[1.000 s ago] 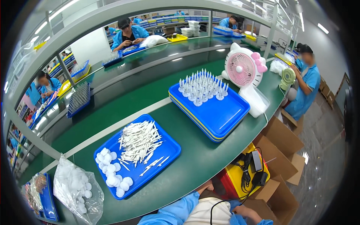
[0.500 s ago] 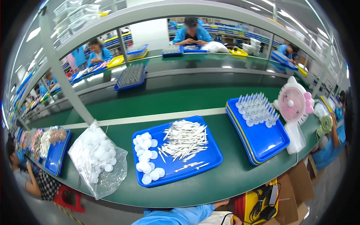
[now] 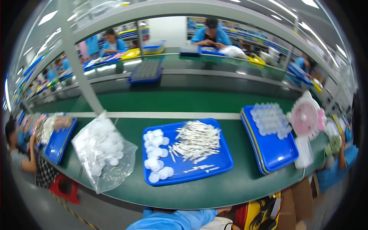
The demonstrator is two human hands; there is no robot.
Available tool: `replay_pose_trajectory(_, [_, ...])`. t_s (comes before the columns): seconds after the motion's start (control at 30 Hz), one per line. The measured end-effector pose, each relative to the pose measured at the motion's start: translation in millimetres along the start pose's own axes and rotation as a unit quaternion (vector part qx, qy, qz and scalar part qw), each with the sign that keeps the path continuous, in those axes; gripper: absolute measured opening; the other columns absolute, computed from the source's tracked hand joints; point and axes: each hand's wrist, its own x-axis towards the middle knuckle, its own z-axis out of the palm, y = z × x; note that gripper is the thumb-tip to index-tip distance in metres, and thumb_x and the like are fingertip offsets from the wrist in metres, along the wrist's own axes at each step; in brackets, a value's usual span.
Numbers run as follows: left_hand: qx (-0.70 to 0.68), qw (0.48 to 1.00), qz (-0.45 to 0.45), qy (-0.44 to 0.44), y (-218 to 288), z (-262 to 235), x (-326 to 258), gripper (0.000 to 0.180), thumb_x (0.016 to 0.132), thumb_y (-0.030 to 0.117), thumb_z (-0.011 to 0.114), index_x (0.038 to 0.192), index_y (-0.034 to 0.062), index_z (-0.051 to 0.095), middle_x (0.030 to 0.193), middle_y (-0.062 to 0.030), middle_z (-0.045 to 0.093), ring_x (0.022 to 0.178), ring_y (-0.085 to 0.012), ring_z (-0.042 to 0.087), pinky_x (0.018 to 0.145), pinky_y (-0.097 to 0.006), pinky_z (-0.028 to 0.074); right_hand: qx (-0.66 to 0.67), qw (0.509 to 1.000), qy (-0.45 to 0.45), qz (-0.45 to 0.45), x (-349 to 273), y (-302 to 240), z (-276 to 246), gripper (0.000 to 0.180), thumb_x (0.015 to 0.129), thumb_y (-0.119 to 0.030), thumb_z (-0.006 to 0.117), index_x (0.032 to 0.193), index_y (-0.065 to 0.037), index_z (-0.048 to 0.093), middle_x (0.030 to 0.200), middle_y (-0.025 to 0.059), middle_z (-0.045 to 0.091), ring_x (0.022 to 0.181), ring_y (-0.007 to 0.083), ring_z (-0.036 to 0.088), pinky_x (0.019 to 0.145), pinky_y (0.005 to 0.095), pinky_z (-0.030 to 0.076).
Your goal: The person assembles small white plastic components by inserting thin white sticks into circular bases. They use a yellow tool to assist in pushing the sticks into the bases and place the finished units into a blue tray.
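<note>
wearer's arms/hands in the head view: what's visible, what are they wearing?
Hardly any of them shows. At the lower edge only a light blue sleeve is in view, loose and creased, like a work smock. A pale garment sits beside it. Neither hand is in the picture, so gloves, rings or a watch cannot be judged.

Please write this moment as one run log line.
hands: out of view | nearest: blue tray with white caps, thin white sticks | left: bag of caps

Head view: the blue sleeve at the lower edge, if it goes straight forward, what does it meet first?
Probably the near edge of the green table, then the blue tray of white caps. The blue sleeve sits low and neither hand shows, so depth is unclear.
</note>
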Motion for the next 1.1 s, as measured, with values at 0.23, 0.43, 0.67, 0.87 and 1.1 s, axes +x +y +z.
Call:
replay_pose_trajectory(0.23, [0.111, 0.994, -0.002, -0.025, -26.5, 9.1, 4.6, 0.036, 0.085, 0.028, 0.07, 0.102, -0.0023, 0.079, 0.106, -0.03, 0.075, 0.104, -0.0423, 0.073, 0.096, -0.05, 0.056, -0.128, 0.969, -0.182, -0.105, 38.1, -88.4, -72.3, 0.015, 0.084, -0.02, 0.069, 0.09, -0.006, 0.07, 0.083, 0.0116, 0.068, 0.068, 0.0301, 0.07, 0.06, 0.0438, 0.056])
replay_pose_trajectory(0.43, [0.086, 0.987, -0.072, -0.111, 22.9, -49.8, 0.7, 0.036, 0.082, 0.017, 0.07, 0.11, -0.0033, 0.077, 0.116, -0.0304, 0.073, 0.113, -0.0426, 0.072, 0.097, -0.051, 0.057, -0.096, 0.981, -0.17, -0.009, 44.9, -110.0, -84.4, 0.015, 0.077, -0.019, 0.069, 0.082, -0.005, 0.065, 0.081, 0.0125, 0.07, 0.078, 0.0315, 0.072, 0.064, 0.0451, 0.057])
replay_pose_trajectory(0.67, [0.052, 0.982, -0.151, -0.105, 18.2, -47.3, -5.0, 0.036, 0.086, 0.013, 0.072, 0.119, 0.0, 0.073, 0.129, -0.0278, 0.07, 0.124, -0.0419, 0.067, 0.102, -0.05, 0.056, -0.065, 0.985, -0.157, -0.016, 32.4, -148.3, -127.1, 0.022, 0.081, -0.014, 0.066, 0.096, 0.003, 0.065, 0.082, 0.0148, 0.069, 0.08, 0.0336, 0.071, 0.067, 0.0448, 0.058])
replay_pose_trajectory(0.87, [0.047, 0.98, -0.18, -0.063, 1.2, -25.8, 10.0, 0.027, 0.089, 0.01, 0.068, 0.114, 0.0001, 0.075, 0.123, -0.0264, 0.072, 0.121, -0.0417, 0.068, 0.101, -0.05, 0.057, -0.053, 0.983, -0.162, 0.063, 28.0, -142.4, -225.6, 0.031, 0.08, -0.012, 0.077, 0.109, -0.002, 0.071, 0.084, 0.016, 0.069, 0.079, 0.0354, 0.07, 0.069, 0.0458, 0.057])
replay_pose_trajectory(1.1, [-0.047, 0.987, -0.068, 0.139, -42.9, -23.4, -29.8, 0.028, 0.095, 0.015, 0.065, 0.118, 0.0013, 0.073, 0.118, -0.024, 0.073, 0.114, -0.043, 0.069, 0.098, -0.049, 0.056, 0.043, 0.969, -0.125, 0.208, 104.2, -149.4, -340.9, 0.02, 0.086, -0.005, 0.076, 0.105, 0.0, 0.073, 0.081, 0.0114, 0.069, 0.067, 0.0184, 0.062, 0.065, 0.0288, 0.05])
